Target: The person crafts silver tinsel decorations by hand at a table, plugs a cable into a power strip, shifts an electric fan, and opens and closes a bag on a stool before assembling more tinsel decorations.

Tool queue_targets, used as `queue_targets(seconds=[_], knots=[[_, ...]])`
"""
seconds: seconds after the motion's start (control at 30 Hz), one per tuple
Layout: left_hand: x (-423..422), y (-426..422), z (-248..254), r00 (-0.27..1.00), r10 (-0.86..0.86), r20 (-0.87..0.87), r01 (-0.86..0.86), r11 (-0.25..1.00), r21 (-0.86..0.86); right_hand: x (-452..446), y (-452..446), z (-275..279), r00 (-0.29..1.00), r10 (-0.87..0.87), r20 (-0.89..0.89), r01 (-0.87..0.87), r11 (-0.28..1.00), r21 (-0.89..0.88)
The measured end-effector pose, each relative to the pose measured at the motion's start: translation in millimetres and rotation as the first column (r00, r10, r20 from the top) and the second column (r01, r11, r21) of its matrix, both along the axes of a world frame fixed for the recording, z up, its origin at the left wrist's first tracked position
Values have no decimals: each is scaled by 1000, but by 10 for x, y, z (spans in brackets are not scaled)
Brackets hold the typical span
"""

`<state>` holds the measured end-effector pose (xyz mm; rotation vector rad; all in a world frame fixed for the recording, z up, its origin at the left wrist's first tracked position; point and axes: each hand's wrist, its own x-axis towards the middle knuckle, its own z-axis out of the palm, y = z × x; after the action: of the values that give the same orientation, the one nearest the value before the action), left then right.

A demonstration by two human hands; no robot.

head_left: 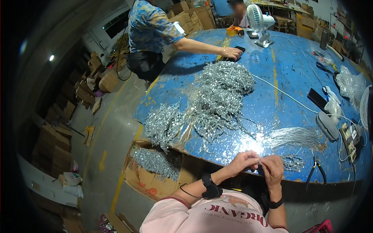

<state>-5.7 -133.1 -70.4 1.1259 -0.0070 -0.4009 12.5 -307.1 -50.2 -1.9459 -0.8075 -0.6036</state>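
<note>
L hand (244, 161) & R hand (273, 167) meet at near edge of blue table (287, 116), fingers curled almost closed, tips pinching small piece (260, 162); too tiny to tell its axis. Open cardboard box (136, 183), L, holds silver tinsel (157, 164). Wire bundle (293, 138) lies roughly L–R beyond R hand. Farther: tinsel heap (223, 87).

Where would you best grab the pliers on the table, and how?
Likely around both handles, from the wearer's side of the table: the pliers lie with their handles spread and pointing that way, jaws pointing away.
</note>
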Motion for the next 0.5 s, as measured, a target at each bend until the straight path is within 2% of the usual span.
queue_targets(seconds=[0.03,0.1,0.13,0.2,0.23,0.3,0.5], knots=[[8,12,-15,1000,0,0,0,1000,0,-6,4,-4,1000,5,12,-5,1000,15],[23,30,-19,977,-124,-173,64,947,-314,-15,8,-20,1000,10,25,-11,999,31],[26,34,-2,977,-124,-173,64,947,-314,-20,10,-34,999,6,42,-8,999,35],[28,40,46,934,-221,-280,74,888,-453,-24,18,-35,998,3,58,-6,999,40],[27,33,32,934,-220,-280,74,889,-453,-27,26,-27,997,1,73,-4,999,51],[20,15,-11,908,-281,-311,52,812,-582,-22,31,-30,996,-3,87,-3,998,63],[13,19,-32,887,-308,-344,43,797,-602,0,2,-37,992,35,123,-40,998,41]])
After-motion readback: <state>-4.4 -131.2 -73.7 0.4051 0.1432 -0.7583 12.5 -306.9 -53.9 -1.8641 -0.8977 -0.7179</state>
